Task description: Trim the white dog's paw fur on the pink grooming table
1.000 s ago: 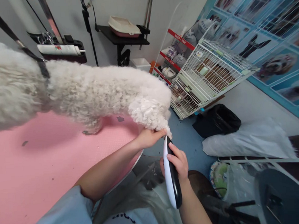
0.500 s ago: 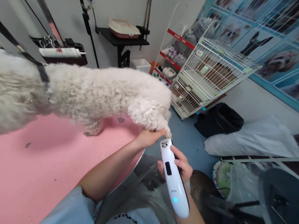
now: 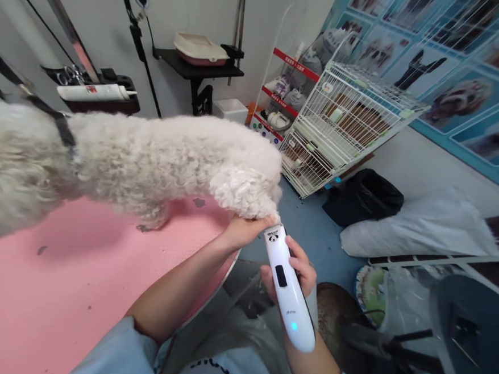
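A curly white dog (image 3: 174, 152) stands on a pink grooming table (image 3: 90, 289), a black strap (image 3: 63, 130) around its front part. My left hand (image 3: 248, 231) is closed around the lower end of the dog's near hind leg (image 3: 245, 193), thumb stretched along the fur. In my right hand (image 3: 303, 267) is a white hair clipper (image 3: 289, 292), its blue light lit. The clipper's blade end meets the fur at the leg's tip, right beside my left thumb. What lies under the left fingers is hidden.
Behind the dog, a holder with scissors (image 3: 73, 75) and a white tube (image 3: 93, 93) hangs by the wall. A wire cage (image 3: 335, 127), a black bag (image 3: 363, 196) and a white sack (image 3: 418, 226) stand to the right. A dark stool-like object (image 3: 481, 319) is at lower right.
The clipper has moved slightly up, its blade now closer to the leg's tip. My left hand keeps its hold on the leg. The whole view has shifted a little.
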Action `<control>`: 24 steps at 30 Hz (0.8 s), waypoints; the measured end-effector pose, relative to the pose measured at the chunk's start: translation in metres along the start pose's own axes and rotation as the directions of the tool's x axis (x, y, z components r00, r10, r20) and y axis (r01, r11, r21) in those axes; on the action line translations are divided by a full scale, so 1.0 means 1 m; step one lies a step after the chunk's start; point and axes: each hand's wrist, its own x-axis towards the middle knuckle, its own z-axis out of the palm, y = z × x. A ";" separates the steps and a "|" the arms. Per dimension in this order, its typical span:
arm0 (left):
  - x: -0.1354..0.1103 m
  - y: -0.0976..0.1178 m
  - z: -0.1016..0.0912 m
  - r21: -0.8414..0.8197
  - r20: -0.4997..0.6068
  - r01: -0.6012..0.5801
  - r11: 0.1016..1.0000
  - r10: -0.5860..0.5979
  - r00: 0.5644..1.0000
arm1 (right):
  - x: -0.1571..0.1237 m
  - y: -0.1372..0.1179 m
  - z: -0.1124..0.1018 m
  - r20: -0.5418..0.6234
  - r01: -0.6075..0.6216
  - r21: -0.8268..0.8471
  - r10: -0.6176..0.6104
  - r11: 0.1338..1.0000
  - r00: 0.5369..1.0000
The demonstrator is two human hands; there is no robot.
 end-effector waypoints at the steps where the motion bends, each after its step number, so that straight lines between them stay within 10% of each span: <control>1: 0.000 -0.001 0.000 0.009 -0.003 0.001 1.000 -0.001 1.000 | 0.000 -0.001 -0.001 0.011 -0.022 0.032 0.021 0.999 1.000; 15: 0.004 -0.007 -0.005 0.081 0.034 -0.079 0.994 0.076 0.997 | -0.001 0.007 -0.005 -0.037 -0.273 0.320 0.300 0.907 0.953; 24: 0.001 -0.004 -0.005 0.109 0.061 -0.069 0.992 0.063 0.996 | 0.003 0.018 -0.013 0.064 -0.270 0.363 0.265 0.892 0.962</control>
